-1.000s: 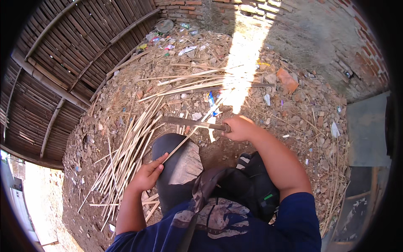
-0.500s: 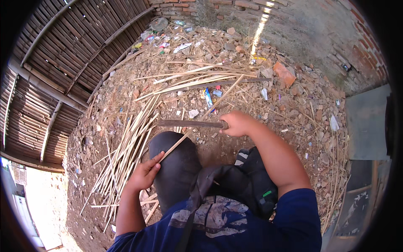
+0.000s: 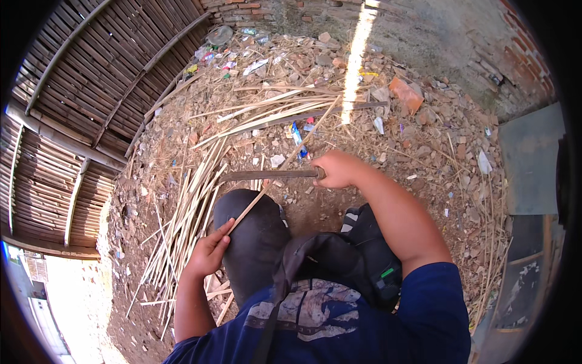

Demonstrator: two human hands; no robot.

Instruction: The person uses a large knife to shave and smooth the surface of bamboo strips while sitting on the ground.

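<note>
My left hand [image 3: 206, 249] pinches the near end of a long pale bamboo strip [image 3: 248, 210], its thumb and fingers closed beside my raised left knee [image 3: 251, 242]. From there the strip slants away to the upper right, its far end over other strips. My right hand [image 3: 337, 169] grips the handle of a long dark machete [image 3: 254, 176]. The blade lies roughly level, pointing left, and crosses the strip just beyond the knee. Whether its edge presses into the strip I cannot tell.
Many cut strips [image 3: 182, 224] lie heaped at left, with more strips [image 3: 285, 114] farther ahead. Rubble, litter and a broken orange brick [image 3: 406, 95] cover the ground. A bamboo-slat wall [image 3: 79, 73] rises at left, a masonry wall [image 3: 436, 42] at the back right.
The view has shifted slightly. My right hand and the machete's handle end have risen a little, so the blade now tilts slightly. My left hand keeps its hold on the strip.
</note>
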